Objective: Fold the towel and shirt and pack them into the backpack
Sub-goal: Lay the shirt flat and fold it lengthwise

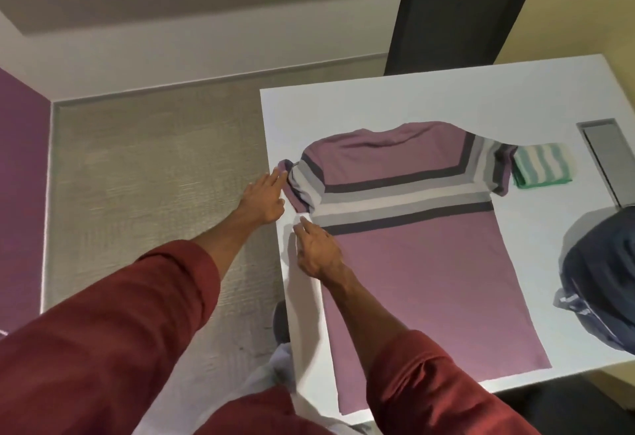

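Note:
A mauve shirt (426, 263) with grey, white and dark stripes across the chest lies spread flat on the white table (378, 105). Its left sleeve is bunched near the table's left edge. My left hand (263, 199) reaches that sleeve, fingers touching its cuff. My right hand (318, 251) rests with fingers spread on the shirt's side just below the sleeve. A folded green-and-white striped towel (541, 166) lies beside the shirt's other sleeve. The dark blue backpack (604, 276) sits at the table's right edge, partly cut off.
A grey recessed panel (608, 156) is set in the table at the far right. A dark column (457, 12) stands behind the table. Textured carpet (154, 166) lies to the left, with a purple wall (20, 177) beyond.

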Demonstrator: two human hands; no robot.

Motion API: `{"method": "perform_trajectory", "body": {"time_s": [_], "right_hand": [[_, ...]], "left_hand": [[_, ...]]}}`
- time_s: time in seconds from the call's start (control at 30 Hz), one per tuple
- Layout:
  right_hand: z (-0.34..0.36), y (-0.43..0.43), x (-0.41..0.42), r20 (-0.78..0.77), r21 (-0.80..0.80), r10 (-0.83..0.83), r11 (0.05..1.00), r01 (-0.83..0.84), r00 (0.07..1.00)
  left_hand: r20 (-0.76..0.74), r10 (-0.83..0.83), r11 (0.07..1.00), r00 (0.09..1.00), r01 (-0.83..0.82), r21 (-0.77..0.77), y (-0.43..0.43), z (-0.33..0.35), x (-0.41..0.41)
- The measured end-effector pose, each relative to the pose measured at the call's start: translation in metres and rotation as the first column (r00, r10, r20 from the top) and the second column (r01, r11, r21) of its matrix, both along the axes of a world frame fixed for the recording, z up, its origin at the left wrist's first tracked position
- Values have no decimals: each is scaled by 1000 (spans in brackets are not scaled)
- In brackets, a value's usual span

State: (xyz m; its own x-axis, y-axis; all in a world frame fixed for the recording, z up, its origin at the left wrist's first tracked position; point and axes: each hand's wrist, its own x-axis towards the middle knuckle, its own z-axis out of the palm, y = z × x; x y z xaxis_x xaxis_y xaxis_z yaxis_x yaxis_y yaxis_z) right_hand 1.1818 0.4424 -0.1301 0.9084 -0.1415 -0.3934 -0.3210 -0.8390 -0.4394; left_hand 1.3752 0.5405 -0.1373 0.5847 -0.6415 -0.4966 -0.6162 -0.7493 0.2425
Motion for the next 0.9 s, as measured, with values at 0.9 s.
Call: {"method": "perform_trajectory", "body": {"time_s": [0.9], "right_hand": [[-32, 20, 48, 336, -81, -76, 991, 109, 939]], "left_hand": [[217, 239, 968, 946, -215, -128, -5, -24, 58]]}}
